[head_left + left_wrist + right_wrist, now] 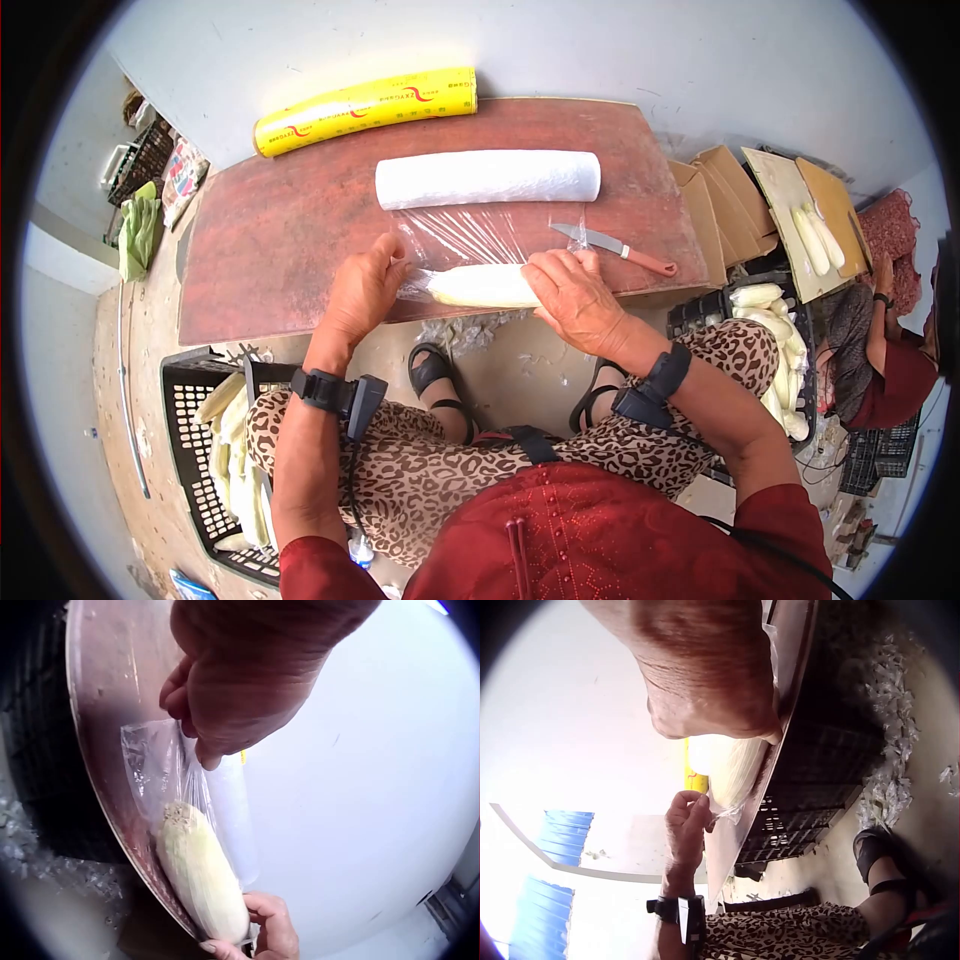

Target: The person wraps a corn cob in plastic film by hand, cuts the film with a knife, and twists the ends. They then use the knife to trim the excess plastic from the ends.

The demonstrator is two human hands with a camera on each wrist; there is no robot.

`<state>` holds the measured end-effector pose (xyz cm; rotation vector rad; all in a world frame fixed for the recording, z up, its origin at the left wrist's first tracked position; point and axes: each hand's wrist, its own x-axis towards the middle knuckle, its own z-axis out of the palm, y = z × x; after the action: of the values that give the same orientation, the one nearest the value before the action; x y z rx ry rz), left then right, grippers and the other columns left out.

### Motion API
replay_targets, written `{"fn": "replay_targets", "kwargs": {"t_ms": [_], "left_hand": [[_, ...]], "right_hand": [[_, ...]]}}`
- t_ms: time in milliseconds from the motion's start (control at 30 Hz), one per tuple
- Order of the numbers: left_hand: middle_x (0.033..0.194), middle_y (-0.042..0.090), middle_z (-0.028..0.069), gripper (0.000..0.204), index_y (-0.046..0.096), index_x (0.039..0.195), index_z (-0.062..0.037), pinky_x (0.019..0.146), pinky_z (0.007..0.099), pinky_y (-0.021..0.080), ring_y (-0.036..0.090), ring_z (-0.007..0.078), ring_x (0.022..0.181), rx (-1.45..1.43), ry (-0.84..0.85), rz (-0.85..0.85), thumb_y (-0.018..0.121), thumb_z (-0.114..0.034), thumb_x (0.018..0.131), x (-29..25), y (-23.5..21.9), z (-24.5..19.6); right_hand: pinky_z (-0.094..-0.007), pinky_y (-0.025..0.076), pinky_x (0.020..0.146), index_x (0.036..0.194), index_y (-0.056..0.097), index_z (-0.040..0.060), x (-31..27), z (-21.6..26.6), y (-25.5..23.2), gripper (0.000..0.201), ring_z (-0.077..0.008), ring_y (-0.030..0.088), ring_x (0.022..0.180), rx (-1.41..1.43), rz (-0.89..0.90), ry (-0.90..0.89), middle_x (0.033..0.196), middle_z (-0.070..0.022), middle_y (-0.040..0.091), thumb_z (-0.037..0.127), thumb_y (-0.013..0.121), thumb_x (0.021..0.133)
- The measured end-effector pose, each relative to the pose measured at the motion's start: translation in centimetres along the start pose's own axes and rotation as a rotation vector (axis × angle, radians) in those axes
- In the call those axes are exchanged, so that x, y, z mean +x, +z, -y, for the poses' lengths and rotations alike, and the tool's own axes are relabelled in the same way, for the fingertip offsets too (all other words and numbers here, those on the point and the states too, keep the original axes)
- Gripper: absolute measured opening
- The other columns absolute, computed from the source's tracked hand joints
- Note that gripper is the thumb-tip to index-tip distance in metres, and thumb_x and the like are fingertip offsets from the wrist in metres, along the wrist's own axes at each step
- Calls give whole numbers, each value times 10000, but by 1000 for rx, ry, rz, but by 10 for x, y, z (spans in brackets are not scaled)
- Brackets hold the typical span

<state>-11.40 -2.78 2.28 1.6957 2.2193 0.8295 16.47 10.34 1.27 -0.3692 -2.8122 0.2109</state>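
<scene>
A pale ear of corn in its husk [480,286] lies crosswise at the table's front edge, on clear cling film [455,232] drawn from a white roll [488,180]. My left hand [362,285] pinches the film just beyond the ear's left end. In the left wrist view, the loose film [150,761] stretches from those fingers past the ear's rough cut end [178,815]. With thumb and fingers, my right hand [580,300] grips the ear's other end, which it partly hides. A knife [610,246] with a pink handle rests behind that hand.
A yellow printed roll [370,110] lies at the back of the red-brown table [290,220] by the wall. Black crates with pale ears stand left [190,400] and right [690,315]. Cardboard [735,200] leans at the right. Another person [890,350] sits farther right.
</scene>
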Motion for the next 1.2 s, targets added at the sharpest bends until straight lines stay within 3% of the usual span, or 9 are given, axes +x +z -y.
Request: {"fn": "replay_targets", "kwargs": {"t_ms": [100,400,500,600,700,800,900,1000,1200], "left_hand": [[757,655,213,148,556,968,-55,638,472,505,642,428,733,148,113,-49,652,-124,879,1,3,8],[752,659,208,114,560,911,-58,638,493,504,645,424,731,178,78,-52,645,-125,873,2,9,22],[774,660,204,110,564,920,-53,623,485,497,640,425,734,376,-27,-158,646,-108,871,3,4,29],[856,651,193,104,574,924,-50,690,463,495,622,416,801,215,40,-380,646,-107,876,6,-2,22],[925,619,170,138,587,928,-45,801,450,470,585,391,874,223,130,-304,666,-146,878,-4,-6,-13],[1035,594,146,399,601,1092,-36,903,454,432,549,329,993,204,364,-222,752,-271,806,-15,11,-46],[1136,588,156,562,566,1162,-4,948,464,412,537,355,1054,158,503,-81,784,-325,755,-12,34,-61],[1134,581,144,630,542,1202,-7,969,461,392,535,338,1043,243,405,16,800,-313,715,-14,55,-65],[1060,570,132,634,534,1202,-11,950,444,394,536,310,1021,360,384,86,817,-270,698,-18,54,-70]], "right_hand": [[-429,324,938,1241,507,74,1,0,2,550,-233,490,1118,4,-52,-7,1186,-60,503,90,733,739],[-411,329,909,1228,513,88,-2,-2,2,499,-226,491,1057,37,-82,5,1151,-44,499,76,701,766],[-408,328,906,1222,514,90,-2,-3,1,487,-224,491,1047,39,-78,10,1136,-43,497,77,700,772],[-410,331,916,1249,503,88,-2,-3,1,542,-233,494,1063,54,-39,33,1169,-54,496,90,730,757],[-413,337,933,1300,485,78,-2,-4,2,646,-247,500,1104,43,14,49,1244,-75,498,115,780,727],[-414,336,933,1304,484,84,-1,-5,-1,662,-249,504,1106,77,17,53,1244,-77,500,102,786,716],[-416,332,923,1285,489,101,-1,-4,0,643,-247,503,1089,106,-4,58,1208,-67,501,90,784,713],[-419,328,913,1255,498,117,-1,-6,0,605,-242,502,1071,104,-11,64,1168,-54,505,85,777,719],[-420,323,885,1257,502,134,-2,-9,-1,597,-235,501,1055,107,-8,20,1129,-45,508,84,772,726]]}}
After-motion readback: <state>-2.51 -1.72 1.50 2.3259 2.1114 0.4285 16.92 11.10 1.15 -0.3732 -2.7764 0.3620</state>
